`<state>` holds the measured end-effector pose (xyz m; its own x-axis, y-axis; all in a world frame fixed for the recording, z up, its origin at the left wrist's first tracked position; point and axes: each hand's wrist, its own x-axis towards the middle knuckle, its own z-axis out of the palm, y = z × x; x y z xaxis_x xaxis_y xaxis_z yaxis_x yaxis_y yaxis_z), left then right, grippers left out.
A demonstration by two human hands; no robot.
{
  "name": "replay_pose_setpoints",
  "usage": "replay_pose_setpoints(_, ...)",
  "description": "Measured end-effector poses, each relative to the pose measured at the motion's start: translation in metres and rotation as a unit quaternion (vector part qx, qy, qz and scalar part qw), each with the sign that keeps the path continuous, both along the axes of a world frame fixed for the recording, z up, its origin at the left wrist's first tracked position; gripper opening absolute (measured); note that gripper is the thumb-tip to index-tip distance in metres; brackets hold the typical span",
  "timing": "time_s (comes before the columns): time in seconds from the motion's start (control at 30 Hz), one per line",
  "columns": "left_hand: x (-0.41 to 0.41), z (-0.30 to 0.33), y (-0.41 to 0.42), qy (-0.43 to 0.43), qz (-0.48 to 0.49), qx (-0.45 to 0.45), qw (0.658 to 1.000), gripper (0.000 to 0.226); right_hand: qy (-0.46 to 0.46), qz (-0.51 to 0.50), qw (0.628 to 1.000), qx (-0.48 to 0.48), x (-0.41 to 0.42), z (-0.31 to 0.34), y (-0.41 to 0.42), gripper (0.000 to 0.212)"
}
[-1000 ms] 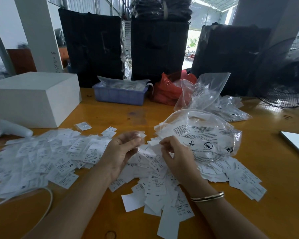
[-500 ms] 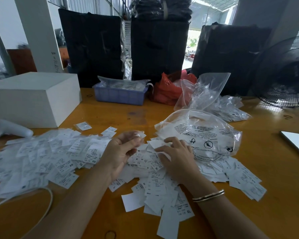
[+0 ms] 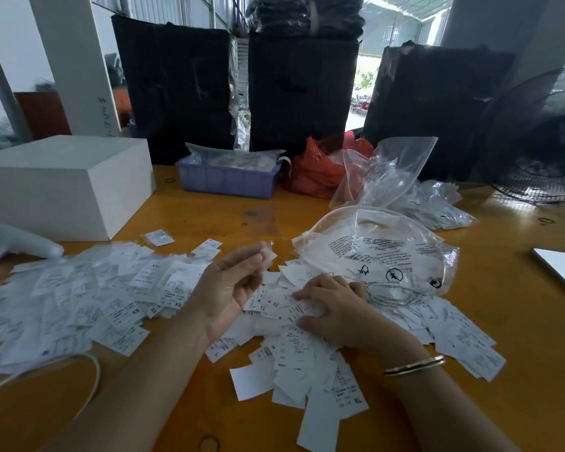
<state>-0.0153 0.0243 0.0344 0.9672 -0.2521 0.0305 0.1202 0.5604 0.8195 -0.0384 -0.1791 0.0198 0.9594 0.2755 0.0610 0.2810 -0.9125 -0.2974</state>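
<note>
Nearest the front edge of the counter (image 3: pixel 519 288), a white cable (image 3: pixel 97 375) loops on the left and a gold bangle (image 3: pixel 415 365) circles the right wrist. Just beyond, the pile of labels (image 3: pixel 294 357) is strewn across the middle of the counter. The right hand (image 3: pixel 335 309) lies on it palm down, with the fingers spread and pressing the slips and nothing gripped. The left hand (image 3: pixel 229 287) is lifted just above the pile with its palm turned inward. Its blurred fingertips pinch a small label (image 3: pixel 269 255) clear of the rest. A wider heap of labels (image 3: pixel 79 298) spreads toward the left edge. A clear printed bag (image 3: pixel 382 252) lies just beyond the right hand and touches the pile. Further back on the left are a white controller (image 3: pixel 17 244) and a white box (image 3: pixel 62 184). A phone (image 3: pixel 563 270) lies at the right edge. Along the far edge stand a blue tray (image 3: pixel 227 182), a red bag (image 3: pixel 317 172) and a black fan (image 3: pixel 542 141).
</note>
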Motion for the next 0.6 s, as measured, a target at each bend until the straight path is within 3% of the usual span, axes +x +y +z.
replay_pose_setpoints(0.17, -0.001, 0.0, 0.001, 0.003, -0.005, -0.022, 1.0, 0.018, -0.023, -0.009, 0.998, 0.05, 0.0, 0.003, 0.003, 0.009)
replay_pose_setpoints(0.23, -0.001, 0.0, 0.0, 0.003, -0.007, -0.022, 1.0, 0.017, -0.01, -0.05, 0.983, 0.175, -0.003, 0.008, 0.007, 0.008)
replay_pose_setpoints(0.33, -0.002, 0.001, -0.001, 0.0, -0.009, -0.015, 1.0, 0.016, -0.017, -0.059, 0.894, 0.445, -0.009, 0.017, 0.012, 0.004)
replay_pose_setpoints(0.4, -0.003, 0.001, -0.004, 0.003, -0.008, -0.008, 1.0, 0.016, -0.027, -0.049, 0.83, 0.555, -0.014, 0.021, 0.017, 0.004)
replay_pose_setpoints(0.47, -0.005, 0.002, -0.008, 0.007, -0.007, 0.001, 1.0, 0.018, -0.04, -0.046, 0.802, 0.594, -0.017, 0.022, 0.026, 0.005)
replay_pose_setpoints(0.6, -0.007, 0.002, -0.013, 0.013, -0.002, 0.018, 1.0, 0.018, -0.045, -0.053, 0.789, 0.61, -0.022, 0.018, 0.042, 0.005)
